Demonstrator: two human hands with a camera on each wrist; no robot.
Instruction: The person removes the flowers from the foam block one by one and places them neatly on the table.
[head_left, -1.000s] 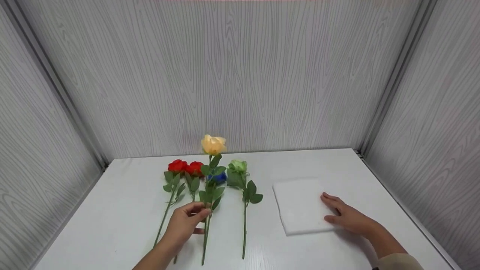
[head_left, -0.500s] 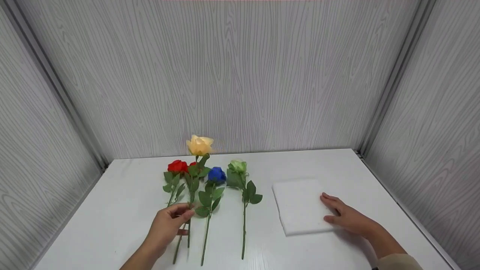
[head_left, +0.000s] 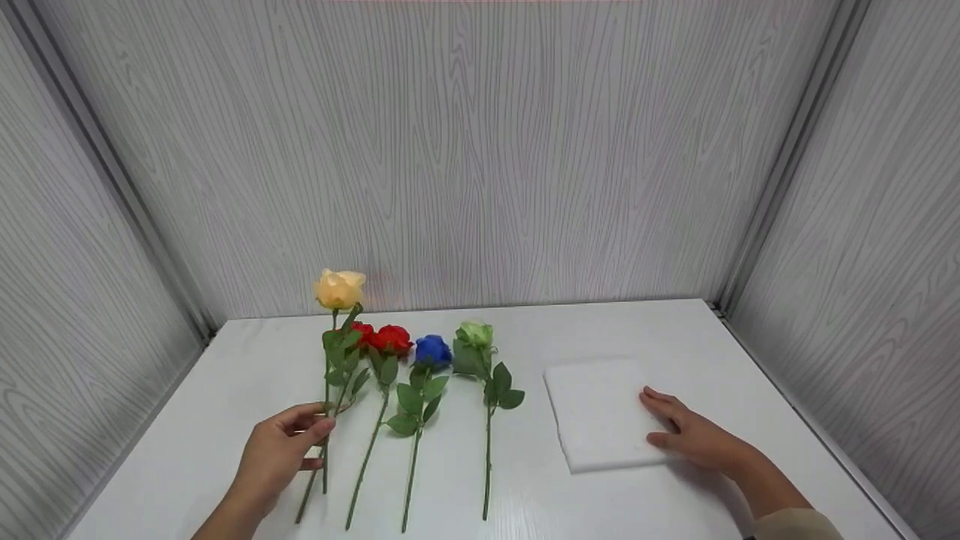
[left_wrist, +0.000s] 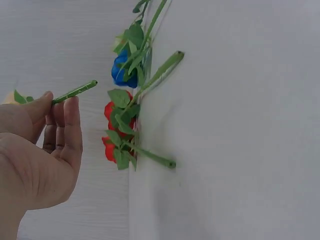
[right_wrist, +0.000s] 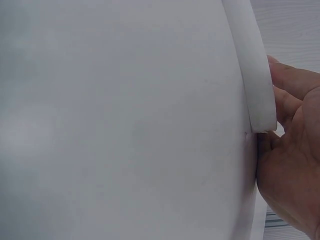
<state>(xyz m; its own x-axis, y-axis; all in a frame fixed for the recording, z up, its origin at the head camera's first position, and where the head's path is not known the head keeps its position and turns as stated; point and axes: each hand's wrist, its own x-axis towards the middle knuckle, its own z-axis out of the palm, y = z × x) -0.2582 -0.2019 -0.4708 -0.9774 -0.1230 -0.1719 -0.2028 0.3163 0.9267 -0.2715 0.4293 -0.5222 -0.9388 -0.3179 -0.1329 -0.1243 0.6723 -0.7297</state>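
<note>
My left hand [head_left: 281, 446] pinches the green stem of a yellow rose [head_left: 339, 289] and holds it upright above the white table [head_left: 225, 420]; the left wrist view shows the stem end [left_wrist: 75, 92] between thumb and fingers. Two red roses [head_left: 382, 339], a blue rose [head_left: 433, 350] and a pale green rose [head_left: 477, 332] lie side by side on the table to its right. My right hand [head_left: 694, 431] rests flat, fingers straight, on the near right corner of a white foam pad [head_left: 600, 409], whose edge [right_wrist: 252, 70] shows in the right wrist view.
Grey wood-grain walls [head_left: 480, 150] close the table in at the back and both sides. The roses' stems reach toward the front edge.
My left hand has carried the yellow rose leftward, from over the blue rose to left of the red ones. The right hand has stayed on the foam pad.
</note>
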